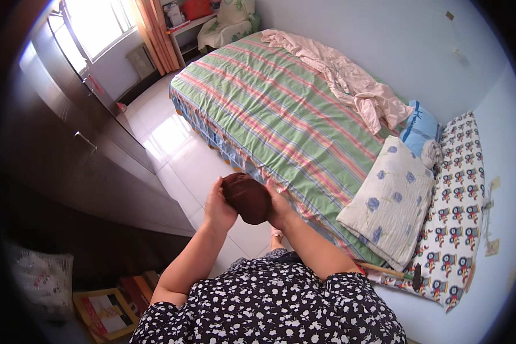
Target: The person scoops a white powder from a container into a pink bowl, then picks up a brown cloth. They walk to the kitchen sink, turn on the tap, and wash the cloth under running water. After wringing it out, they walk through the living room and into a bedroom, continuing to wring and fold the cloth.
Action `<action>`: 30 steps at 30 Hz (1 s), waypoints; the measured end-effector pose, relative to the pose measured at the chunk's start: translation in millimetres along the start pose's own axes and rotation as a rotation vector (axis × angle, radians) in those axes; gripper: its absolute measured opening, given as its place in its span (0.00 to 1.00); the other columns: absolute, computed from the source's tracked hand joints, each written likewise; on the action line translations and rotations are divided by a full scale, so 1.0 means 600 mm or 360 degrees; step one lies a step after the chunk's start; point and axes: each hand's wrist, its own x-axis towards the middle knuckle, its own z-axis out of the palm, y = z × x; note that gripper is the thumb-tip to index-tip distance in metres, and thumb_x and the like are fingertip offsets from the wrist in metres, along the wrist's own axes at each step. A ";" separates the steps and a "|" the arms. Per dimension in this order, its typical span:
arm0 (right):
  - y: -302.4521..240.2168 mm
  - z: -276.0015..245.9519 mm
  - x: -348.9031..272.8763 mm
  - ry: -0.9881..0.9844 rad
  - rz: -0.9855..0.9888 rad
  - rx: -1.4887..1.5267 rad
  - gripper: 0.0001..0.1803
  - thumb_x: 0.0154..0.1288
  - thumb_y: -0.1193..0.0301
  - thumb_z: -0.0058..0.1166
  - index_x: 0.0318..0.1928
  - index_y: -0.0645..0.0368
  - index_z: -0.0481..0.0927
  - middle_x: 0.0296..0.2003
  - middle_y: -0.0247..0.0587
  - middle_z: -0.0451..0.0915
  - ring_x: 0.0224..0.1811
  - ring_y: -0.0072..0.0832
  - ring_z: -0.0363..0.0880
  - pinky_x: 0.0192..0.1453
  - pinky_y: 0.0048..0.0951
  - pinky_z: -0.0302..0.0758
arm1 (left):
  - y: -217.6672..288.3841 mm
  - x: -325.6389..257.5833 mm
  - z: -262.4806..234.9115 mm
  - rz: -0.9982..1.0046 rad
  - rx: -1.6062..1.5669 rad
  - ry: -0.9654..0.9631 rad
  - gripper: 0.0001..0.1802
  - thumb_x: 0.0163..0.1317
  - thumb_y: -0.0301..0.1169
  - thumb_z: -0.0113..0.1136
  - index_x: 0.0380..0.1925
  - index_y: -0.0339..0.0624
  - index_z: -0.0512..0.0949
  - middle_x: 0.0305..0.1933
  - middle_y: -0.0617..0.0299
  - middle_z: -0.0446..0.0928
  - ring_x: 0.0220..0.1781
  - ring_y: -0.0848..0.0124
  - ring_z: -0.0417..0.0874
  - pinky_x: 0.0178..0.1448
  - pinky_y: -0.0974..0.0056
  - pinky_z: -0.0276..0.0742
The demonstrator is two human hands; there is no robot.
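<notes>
Between my two hands is a dark brown, rounded bundle [247, 199] with creases across its top, possibly folded cloth; its exact kind does not show. My left hand [221, 211] clasps its left side and my right hand [277, 206] its right side. Most of my fingers are hidden behind it. I hold it in front of me, over the strip of tiled floor [190, 171] and close to the bed's edge.
A bed [258, 92] with a striped sheet, a crumpled pink cover [338, 66] and a flowered pillow [390, 195] fills the right side. At left stands a dark wardrobe [92, 166]. A framed picture [106, 312] and a plastic bag [43, 281] lie lower left.
</notes>
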 end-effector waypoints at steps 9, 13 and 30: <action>-0.199 0.037 0.197 0.0307 -0.0724 -0.0374 0.13 0.63 0.63 0.58 0.41 0.59 0.76 0.35 0.34 0.78 0.36 0.21 0.76 0.42 0.24 0.75 | 0.065 0.197 0.066 0.0201 0.0422 0.0127 0.22 0.67 0.47 0.43 0.51 0.44 0.71 0.54 0.60 0.73 0.58 0.64 0.71 0.64 0.49 0.65; -0.234 0.138 0.187 -0.0203 -0.0896 -0.1329 0.08 0.63 0.68 0.57 0.35 0.59 0.75 0.29 0.31 0.78 0.29 0.17 0.75 0.35 0.19 0.73 | 0.103 0.268 0.046 -0.0249 -0.0054 -0.0253 0.26 0.65 0.56 0.43 0.50 0.49 0.73 0.50 0.59 0.75 0.53 0.61 0.73 0.62 0.44 0.64; -0.209 0.268 0.342 -0.0005 -0.1761 -0.2258 0.10 0.59 0.66 0.59 0.29 0.59 0.77 0.22 0.42 0.78 0.24 0.34 0.78 0.31 0.30 0.73 | 0.205 0.358 0.043 0.0076 -0.0643 -0.0643 0.18 0.65 0.50 0.47 0.35 0.47 0.74 0.37 0.60 0.78 0.40 0.67 0.79 0.44 0.60 0.76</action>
